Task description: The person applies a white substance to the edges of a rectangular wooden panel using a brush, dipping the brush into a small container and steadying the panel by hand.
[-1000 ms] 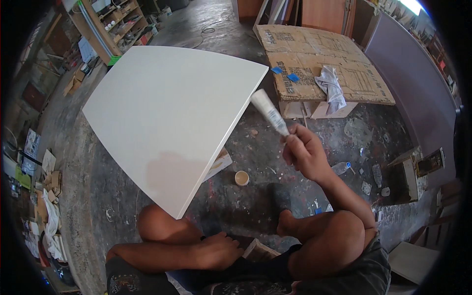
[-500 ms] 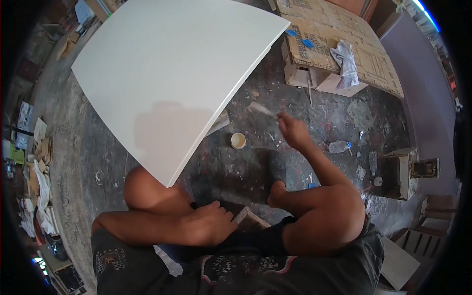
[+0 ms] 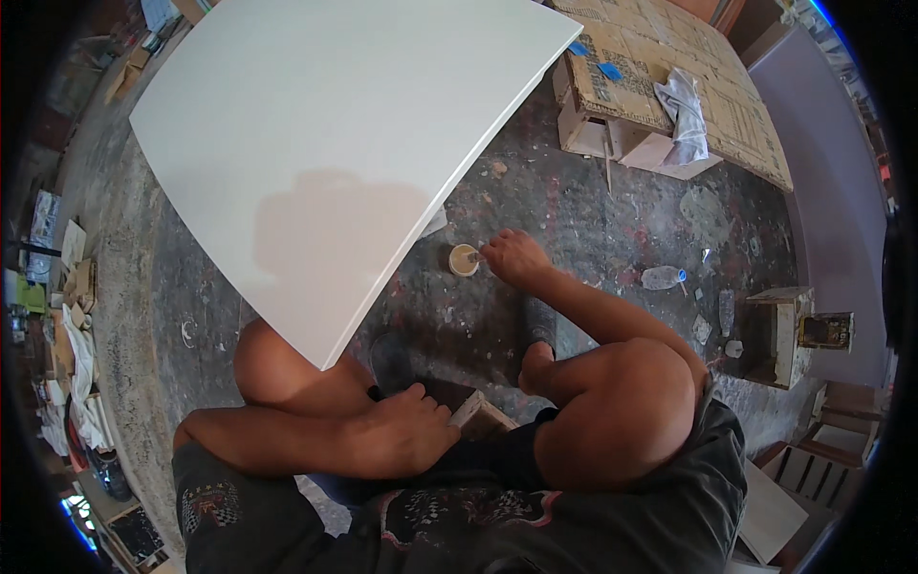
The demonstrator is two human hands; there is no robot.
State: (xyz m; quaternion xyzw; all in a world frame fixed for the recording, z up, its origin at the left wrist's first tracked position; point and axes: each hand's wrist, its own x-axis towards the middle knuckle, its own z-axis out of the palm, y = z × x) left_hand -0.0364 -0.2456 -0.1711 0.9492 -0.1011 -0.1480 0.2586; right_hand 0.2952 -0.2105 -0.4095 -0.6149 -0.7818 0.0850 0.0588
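Observation:
My right hand (image 3: 516, 259) pinches the handle of a brush (image 3: 474, 256), whose head is down inside a small pale cup (image 3: 453, 261) on the floor. A large white panel (image 3: 354, 105) slants over my left knee, its near corner just above it. My left hand (image 3: 409, 436) lies across my lap below that corner, fingers curled. Its palm side is hidden, so I cannot tell what is under the fingers. A small black bit shows beside its knuckles.
Cardboard (image 3: 727, 100) covers a low wooden structure at the back right, a white cloth (image 3: 683, 115) draped over its edge. On the right, a plastic bottle (image 3: 662, 278) lies near a small wooden box frame (image 3: 784, 335). Beneath me is a wooden block (image 3: 480, 418).
My right hand has moved left and toward the cup, bringing the brush from mid-air into it. The left hand stays on my lap. The view has shifted slightly.

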